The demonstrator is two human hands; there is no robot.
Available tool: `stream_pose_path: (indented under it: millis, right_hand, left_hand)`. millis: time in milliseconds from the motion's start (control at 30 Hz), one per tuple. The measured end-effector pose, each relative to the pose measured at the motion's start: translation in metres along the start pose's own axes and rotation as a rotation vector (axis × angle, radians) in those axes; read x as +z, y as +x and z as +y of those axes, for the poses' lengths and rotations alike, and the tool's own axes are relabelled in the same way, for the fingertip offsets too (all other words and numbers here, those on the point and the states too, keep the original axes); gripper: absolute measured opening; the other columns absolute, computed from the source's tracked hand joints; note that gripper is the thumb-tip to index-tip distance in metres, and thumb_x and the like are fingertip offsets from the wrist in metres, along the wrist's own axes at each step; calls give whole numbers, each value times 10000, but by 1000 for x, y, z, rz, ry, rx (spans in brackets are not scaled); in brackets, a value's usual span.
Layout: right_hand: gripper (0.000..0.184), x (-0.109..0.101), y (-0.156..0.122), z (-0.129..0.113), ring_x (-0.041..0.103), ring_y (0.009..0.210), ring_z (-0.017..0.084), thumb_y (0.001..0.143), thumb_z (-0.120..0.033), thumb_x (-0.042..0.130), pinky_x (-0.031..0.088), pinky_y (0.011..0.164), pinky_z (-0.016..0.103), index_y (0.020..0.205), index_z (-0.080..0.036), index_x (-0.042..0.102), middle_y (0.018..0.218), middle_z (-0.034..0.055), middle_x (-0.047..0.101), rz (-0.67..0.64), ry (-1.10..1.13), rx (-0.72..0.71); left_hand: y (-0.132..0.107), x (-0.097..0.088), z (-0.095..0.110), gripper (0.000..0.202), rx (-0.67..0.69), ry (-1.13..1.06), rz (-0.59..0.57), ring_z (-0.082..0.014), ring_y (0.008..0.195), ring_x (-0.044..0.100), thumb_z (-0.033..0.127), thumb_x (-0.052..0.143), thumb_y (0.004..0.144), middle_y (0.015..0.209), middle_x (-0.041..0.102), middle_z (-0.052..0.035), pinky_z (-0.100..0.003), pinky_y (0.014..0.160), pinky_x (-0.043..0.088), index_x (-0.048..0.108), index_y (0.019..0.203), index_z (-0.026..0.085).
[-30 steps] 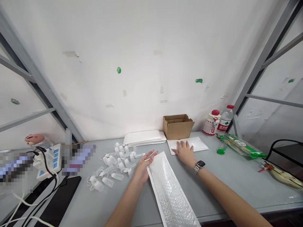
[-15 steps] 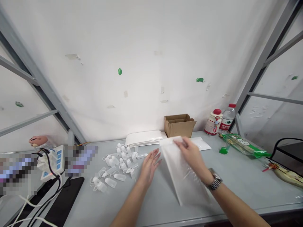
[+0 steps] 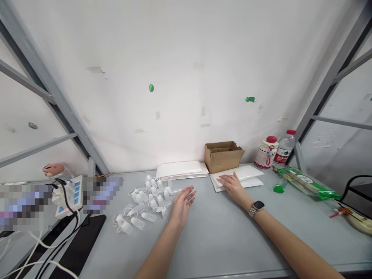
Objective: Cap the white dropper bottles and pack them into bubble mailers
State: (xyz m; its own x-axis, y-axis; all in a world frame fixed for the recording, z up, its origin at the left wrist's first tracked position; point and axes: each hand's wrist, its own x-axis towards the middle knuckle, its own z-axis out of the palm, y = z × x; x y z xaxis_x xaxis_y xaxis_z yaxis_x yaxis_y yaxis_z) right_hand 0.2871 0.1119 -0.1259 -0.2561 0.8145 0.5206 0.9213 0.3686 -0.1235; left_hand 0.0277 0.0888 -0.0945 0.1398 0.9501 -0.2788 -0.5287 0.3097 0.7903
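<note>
My right hand (image 3: 234,188), with a watch on its wrist, lies flat with fingers stretched out on white padded envelopes (image 3: 250,173) in front of the cardboard box. My left hand (image 3: 181,205) rests on its edge on the grey table, palm turned inward, fingers loosely apart, holding nothing. Just left of it lies a loose group of small translucent plastic squeeze bottles (image 3: 137,223) with tethered caps. A stack of flat white envelopes or boards (image 3: 180,169) sits against the wall, beyond my left hand.
An open cardboard box (image 3: 223,159) stands by the wall. To the right are a white jar with a red lid (image 3: 266,153), a water bottle (image 3: 285,149) and a green plastic packet (image 3: 309,184). At the left lie a power strip (image 3: 70,197), cables and a black slab (image 3: 80,248).
The white envelope that my right hand held up over the table now lies with another in front of the box. That hand has opened onto it. My left hand has barely moved.
</note>
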Motion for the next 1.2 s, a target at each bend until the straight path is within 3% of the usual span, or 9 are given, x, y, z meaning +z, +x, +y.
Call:
stream_pose_path:
  millis: [133, 233, 333, 467, 567, 867, 967, 1100, 1200]
  right_hand:
    - [366, -22, 10, -18, 520, 1107, 281, 814, -235, 511, 191, 1054, 612, 1165, -220, 612, 1175, 120, 618, -6, -25, -69]
    - [426, -32, 35, -47, 495, 1139, 271, 807, -222, 516, 259, 1052, 552, 1230, -229, 563, 1231, 119, 574, 5, 45, -171]
    - [383, -13, 70, -72, 488, 1157, 261, 859, -207, 480, 368, 996, 455, 1233, -181, 558, 1259, 140, 558, -35, 84, -199]
    - [445, 28, 113, -86, 429, 1252, 284, 881, -349, 533, 327, 1026, 439, 1276, -145, 515, 1380, 172, 464, -176, -29, -95]
    - [396, 46, 129, -84, 486, 1201, 279, 871, -371, 560, 299, 1031, 455, 1217, -177, 563, 1312, 157, 542, -203, -58, -67]
    - [284, 37, 122, -63, 581, 1008, 216, 957, -260, 393, 321, 960, 377, 1070, -191, 644, 1098, 95, 680, -93, -40, -54]
    - [341, 16, 119, -66, 576, 981, 225, 971, -259, 331, 315, 944, 376, 1089, -152, 633, 1060, 126, 684, 66, -20, 1]
    - [409, -18, 93, -76, 592, 810, 220, 965, -339, 299, 388, 775, 334, 952, -147, 660, 892, 111, 701, 309, 212, 221]
    - [470, -38, 54, -75, 537, 591, 178, 919, -471, 337, 356, 541, 273, 674, -184, 617, 644, 40, 643, -4, 461, 357]
  left_hand:
    - [0, 2, 0, 218, -22, -3, 13, -252, 1060, 607, 281, 708, 630, 1159, 648, -123, -300, 822, 421, 675, 817, 173]
    - [1, 2, -1, 239, -21, -6, 22, -246, 1032, 619, 284, 718, 611, 1138, 655, -122, -292, 799, 421, 674, 816, 171]
    - [1, 1, -2, 265, -12, -6, 29, -243, 1009, 627, 302, 727, 598, 1132, 657, -125, -296, 794, 421, 667, 820, 172]
    - [2, 0, -3, 274, 15, 6, 44, -238, 992, 630, 317, 734, 590, 1130, 654, -125, -293, 783, 421, 660, 808, 169]
    - [2, -1, -3, 280, 30, 5, 72, -228, 950, 639, 311, 742, 570, 1088, 662, -125, -288, 766, 423, 659, 792, 161]
    - [2, 1, -7, 254, 58, 2, 61, -233, 905, 646, 319, 749, 573, 1031, 668, -126, -321, 797, 431, 660, 740, 149]
    - [3, 0, -10, 307, 109, 57, 61, -263, 964, 630, 382, 750, 607, 1073, 656, -149, -352, 843, 432, 669, 777, 139]
    - [3, -1, -10, 488, 210, 39, 72, -273, 1184, 519, 462, 739, 652, 1262, 575, -141, -353, 964, 403, 643, 1032, 172]
    - [3, 1, -5, 577, 237, -78, 20, -244, 1246, 473, 510, 716, 671, 1325, 542, -106, -334, 1016, 382, 584, 1152, 220]
